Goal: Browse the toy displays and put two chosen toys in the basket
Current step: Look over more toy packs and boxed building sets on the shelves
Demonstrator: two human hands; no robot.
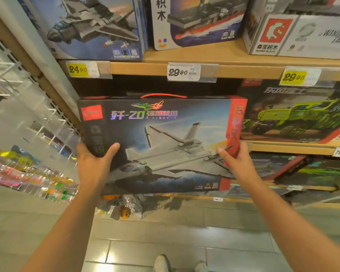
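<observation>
A large dark box (pixel 165 138) with a grey jet fighter printed on it and a red carry handle on top is held upright in front of the middle shelf. My left hand (pixel 92 163) grips its lower left edge, thumb across the front. My right hand (pixel 238 160) grips the lower right edge beside the red side strip, thumb on the front. Below the box a basket (pixel 133 210) with a clear, shiny wall shows partly, with a small orange and grey toy (pixel 124 212) in it. Most of the basket is hidden behind the box.
Wooden shelves (pixel 224 69) carry more building-block boxes: a jet box (pixel 98 26), a ship box (pixel 200 20), a white box (pixel 302 34), a green truck box (pixel 294 116). A white wire rack (pixel 14 91) with small packets hangs left. Tiled floor and my shoes (pixel 161 264) lie below.
</observation>
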